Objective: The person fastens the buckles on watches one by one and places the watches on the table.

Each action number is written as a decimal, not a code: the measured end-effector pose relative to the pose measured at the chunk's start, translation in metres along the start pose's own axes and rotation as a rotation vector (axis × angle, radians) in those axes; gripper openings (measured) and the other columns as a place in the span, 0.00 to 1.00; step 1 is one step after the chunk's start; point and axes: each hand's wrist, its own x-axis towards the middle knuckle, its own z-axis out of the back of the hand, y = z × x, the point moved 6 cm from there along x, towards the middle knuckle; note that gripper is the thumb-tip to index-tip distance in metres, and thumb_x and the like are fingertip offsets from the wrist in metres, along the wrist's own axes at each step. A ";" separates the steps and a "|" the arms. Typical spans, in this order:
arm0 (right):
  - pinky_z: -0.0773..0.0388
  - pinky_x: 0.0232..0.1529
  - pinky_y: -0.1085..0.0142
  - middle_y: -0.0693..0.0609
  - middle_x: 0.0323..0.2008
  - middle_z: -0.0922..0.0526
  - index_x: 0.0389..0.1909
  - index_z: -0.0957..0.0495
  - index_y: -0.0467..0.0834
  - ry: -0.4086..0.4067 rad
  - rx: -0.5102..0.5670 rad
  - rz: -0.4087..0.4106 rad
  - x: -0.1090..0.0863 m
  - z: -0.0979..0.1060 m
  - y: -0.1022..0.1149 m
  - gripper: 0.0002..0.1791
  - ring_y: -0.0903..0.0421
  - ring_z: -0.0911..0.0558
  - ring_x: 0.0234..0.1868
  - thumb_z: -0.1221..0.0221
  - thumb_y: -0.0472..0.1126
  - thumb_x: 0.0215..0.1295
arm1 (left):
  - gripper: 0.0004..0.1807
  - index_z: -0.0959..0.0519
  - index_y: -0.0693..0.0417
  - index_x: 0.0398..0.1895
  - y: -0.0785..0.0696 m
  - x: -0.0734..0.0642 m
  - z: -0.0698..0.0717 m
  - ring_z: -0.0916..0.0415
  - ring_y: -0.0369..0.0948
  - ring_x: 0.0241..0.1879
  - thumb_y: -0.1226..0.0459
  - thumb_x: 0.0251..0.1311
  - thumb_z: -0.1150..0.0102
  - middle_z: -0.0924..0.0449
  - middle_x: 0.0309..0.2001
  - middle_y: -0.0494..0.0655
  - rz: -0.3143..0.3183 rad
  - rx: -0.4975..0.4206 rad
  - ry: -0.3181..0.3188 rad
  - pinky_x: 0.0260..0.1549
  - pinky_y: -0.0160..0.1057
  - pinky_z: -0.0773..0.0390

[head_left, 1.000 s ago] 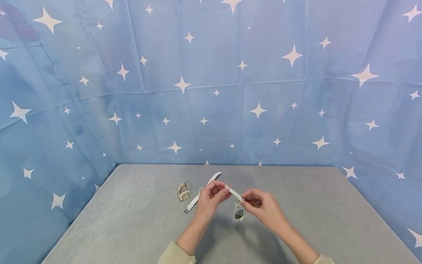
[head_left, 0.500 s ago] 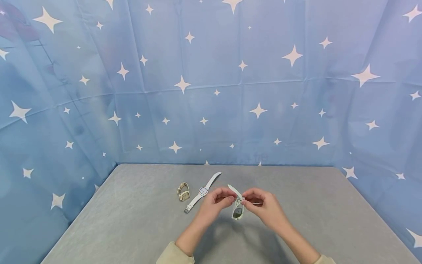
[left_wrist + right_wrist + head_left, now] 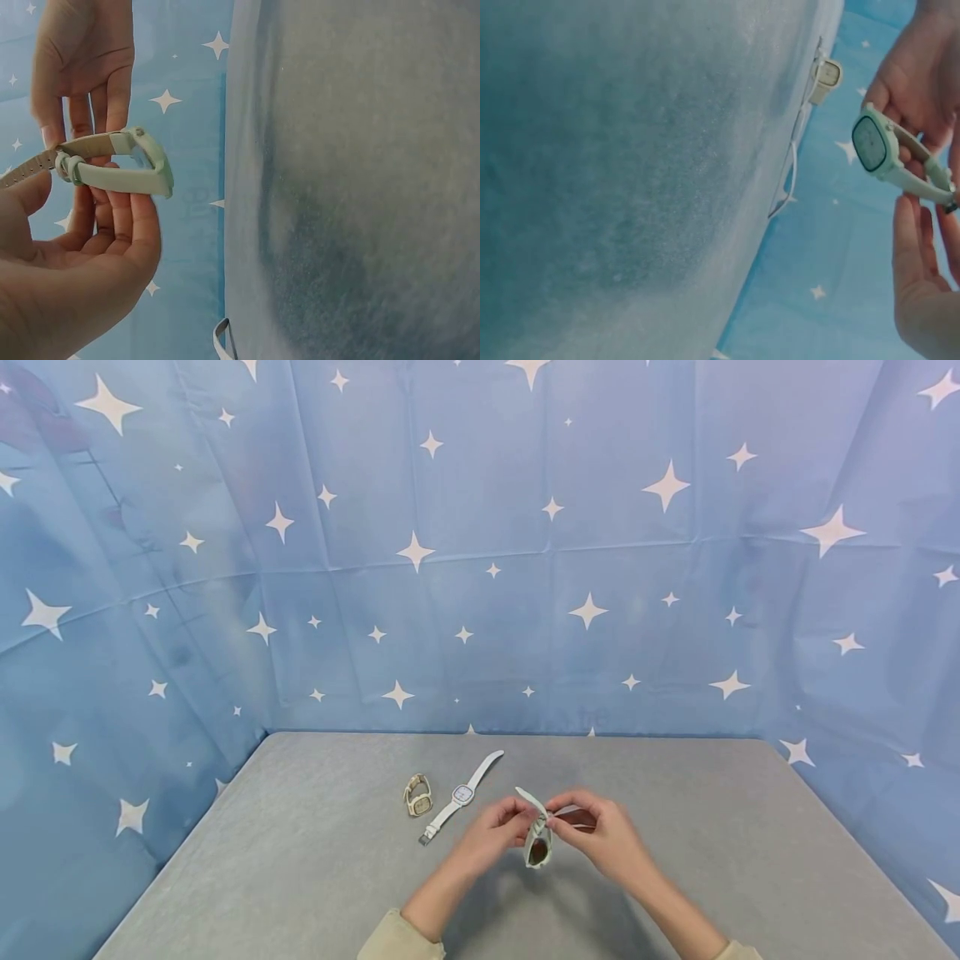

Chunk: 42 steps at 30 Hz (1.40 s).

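Note:
A pale green wristwatch [image 3: 537, 852] hangs above the table between both hands, its strap closed into a loop. My left hand [image 3: 487, 839] holds it from the left, the fingers curled beneath the strap and the thumb near the strap's loose end in the left wrist view. From the other side, my right hand [image 3: 603, 828] pinches the strap by the buckle [image 3: 67, 166]. In the right wrist view the square watch face [image 3: 870, 144] points away from the hands. The strap's free end sticks up past the buckle in the head view.
On the grey table [image 3: 300, 877], a white watch [image 3: 462, 794] lies flat with its strap stretched out. Left of it stands a beige watch [image 3: 418, 797] with its strap looped. A blue curtain with white stars [image 3: 480, 568] surrounds the table's back and sides.
The left hand has let go of the strap's free end and moved lower, to the loop. The strap end now points up and left; the watch case has turned slightly. The right hand stays nearly still.

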 end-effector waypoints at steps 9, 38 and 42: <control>0.17 0.41 0.72 0.43 0.41 0.13 0.43 0.17 0.40 0.010 -0.034 0.027 0.000 -0.003 -0.001 0.08 0.65 0.15 0.41 0.35 0.36 0.64 | 0.16 0.22 0.69 0.44 -0.002 0.001 -0.004 0.27 0.32 0.35 0.61 0.74 0.50 0.19 0.42 0.63 -0.004 0.055 0.005 0.39 0.32 0.25; 0.18 0.41 0.69 0.47 0.39 0.14 0.37 0.20 0.42 -0.018 -0.042 -0.042 0.000 -0.007 -0.003 0.05 0.66 0.18 0.40 0.41 0.39 0.70 | 0.14 0.22 0.68 0.38 -0.004 -0.003 -0.006 0.29 0.37 0.28 0.61 0.69 0.46 0.20 0.33 0.60 -0.006 0.130 -0.065 0.28 0.32 0.27; 0.18 0.42 0.71 0.48 0.39 0.13 0.38 0.17 0.41 -0.056 -0.040 -0.038 -0.001 -0.004 -0.002 0.06 0.67 0.18 0.40 0.40 0.39 0.70 | 0.13 0.21 0.66 0.38 -0.003 -0.004 -0.005 0.29 0.37 0.26 0.61 0.68 0.44 0.20 0.30 0.56 0.009 0.147 -0.080 0.26 0.32 0.26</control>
